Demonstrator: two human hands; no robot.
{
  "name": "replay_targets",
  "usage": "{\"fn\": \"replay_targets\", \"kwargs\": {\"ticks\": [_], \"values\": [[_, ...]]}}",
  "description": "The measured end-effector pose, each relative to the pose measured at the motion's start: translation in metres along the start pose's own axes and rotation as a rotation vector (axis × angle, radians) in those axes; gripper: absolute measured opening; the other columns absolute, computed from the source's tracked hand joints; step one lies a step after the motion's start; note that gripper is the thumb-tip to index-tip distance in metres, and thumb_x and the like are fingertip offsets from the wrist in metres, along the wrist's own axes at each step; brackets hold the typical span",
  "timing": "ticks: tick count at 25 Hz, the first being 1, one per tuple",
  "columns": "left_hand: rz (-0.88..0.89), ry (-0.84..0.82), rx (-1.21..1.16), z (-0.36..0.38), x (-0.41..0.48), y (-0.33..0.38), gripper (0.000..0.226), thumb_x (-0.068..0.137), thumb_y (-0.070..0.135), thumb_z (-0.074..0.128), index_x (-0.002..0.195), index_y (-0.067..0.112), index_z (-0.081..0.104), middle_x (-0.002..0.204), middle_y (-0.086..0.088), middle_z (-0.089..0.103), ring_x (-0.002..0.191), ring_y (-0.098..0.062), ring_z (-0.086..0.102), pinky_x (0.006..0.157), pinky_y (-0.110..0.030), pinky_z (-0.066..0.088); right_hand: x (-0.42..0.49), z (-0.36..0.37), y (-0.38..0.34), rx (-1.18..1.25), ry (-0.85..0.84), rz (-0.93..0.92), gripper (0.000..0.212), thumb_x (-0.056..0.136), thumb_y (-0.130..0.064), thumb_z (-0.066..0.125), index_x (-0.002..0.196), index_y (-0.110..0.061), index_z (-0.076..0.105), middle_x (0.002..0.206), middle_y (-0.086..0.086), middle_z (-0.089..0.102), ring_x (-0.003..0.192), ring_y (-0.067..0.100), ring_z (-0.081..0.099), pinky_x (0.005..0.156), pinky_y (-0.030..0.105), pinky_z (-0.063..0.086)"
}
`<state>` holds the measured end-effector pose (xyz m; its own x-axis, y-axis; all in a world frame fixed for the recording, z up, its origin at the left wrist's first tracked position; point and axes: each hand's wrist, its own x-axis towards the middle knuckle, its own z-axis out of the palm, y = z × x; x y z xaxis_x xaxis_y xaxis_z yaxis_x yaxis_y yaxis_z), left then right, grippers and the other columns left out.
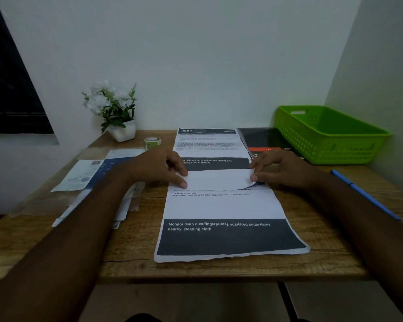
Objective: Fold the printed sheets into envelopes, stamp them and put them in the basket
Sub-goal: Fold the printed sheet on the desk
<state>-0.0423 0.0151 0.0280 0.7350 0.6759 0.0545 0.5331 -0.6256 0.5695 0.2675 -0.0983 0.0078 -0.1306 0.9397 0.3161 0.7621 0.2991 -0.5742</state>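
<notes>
A printed sheet (223, 205) lies in the middle of the wooden table (130, 252), its far end turned over toward me as a white flap (219, 180). My left hand (158, 166) pinches the flap's left corner. My right hand (279, 169) pinches its right corner. A second printed sheet (207, 142) lies beyond, partly under the flap. A roll of green stickers (152, 142) stands behind my left hand. The green basket (328, 133) sits at the back right and looks empty.
A potted white-flowered plant (116, 112) stands at the back left. Loose papers and a clear sleeve (89, 175) lie at the left under my forearm. A dark booklet (265, 139) lies beside the basket. A blue pen (363, 194) lies at the right edge.
</notes>
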Motion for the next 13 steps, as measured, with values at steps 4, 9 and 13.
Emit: {"fn": "replay_targets", "kwargs": {"ticks": [4, 9, 13], "values": [[-0.024, -0.010, 0.041, -0.001, -0.001, 0.005, 0.045, 0.059, 0.030, 0.086, 0.100, 0.024, 0.070, 0.093, 0.009, 0.065, 0.082, -0.010, 0.056, 0.069, -0.020, 0.044, 0.000, -0.006, -0.002, 0.001, -0.055, 0.004, 0.020, 0.062, -0.031, 0.087, 0.078, -0.030, 0.076, 0.102, -0.012, 0.071, 0.102, 0.001, 0.063, 0.100, 0.029, 0.046], [-0.044, -0.007, 0.081, -0.002, -0.003, 0.003, 0.063, 0.047, 0.051, 0.081, 0.104, 0.029, 0.067, 0.095, 0.013, 0.059, 0.086, -0.008, 0.054, 0.066, -0.017, 0.041, -0.001, -0.010, 0.004, -0.001, -0.083, -0.020, 0.048, 0.064, -0.019, 0.088, 0.109, -0.023, 0.070, 0.110, -0.013, 0.068, 0.104, 0.000, 0.059, 0.086, 0.003, 0.039], [-0.042, -0.005, 0.073, -0.003, -0.001, -0.002, 0.069, 0.040, 0.062, 0.077, 0.103, 0.037, 0.064, 0.097, 0.012, 0.057, 0.087, -0.007, 0.054, 0.066, -0.018, 0.038, 0.000, -0.008, 0.008, -0.031, -0.096, 0.041, 0.059, 0.061, -0.036, 0.088, 0.115, -0.036, 0.065, 0.110, -0.023, 0.064, 0.106, -0.006, 0.056, 0.083, 0.006, 0.040]]}}
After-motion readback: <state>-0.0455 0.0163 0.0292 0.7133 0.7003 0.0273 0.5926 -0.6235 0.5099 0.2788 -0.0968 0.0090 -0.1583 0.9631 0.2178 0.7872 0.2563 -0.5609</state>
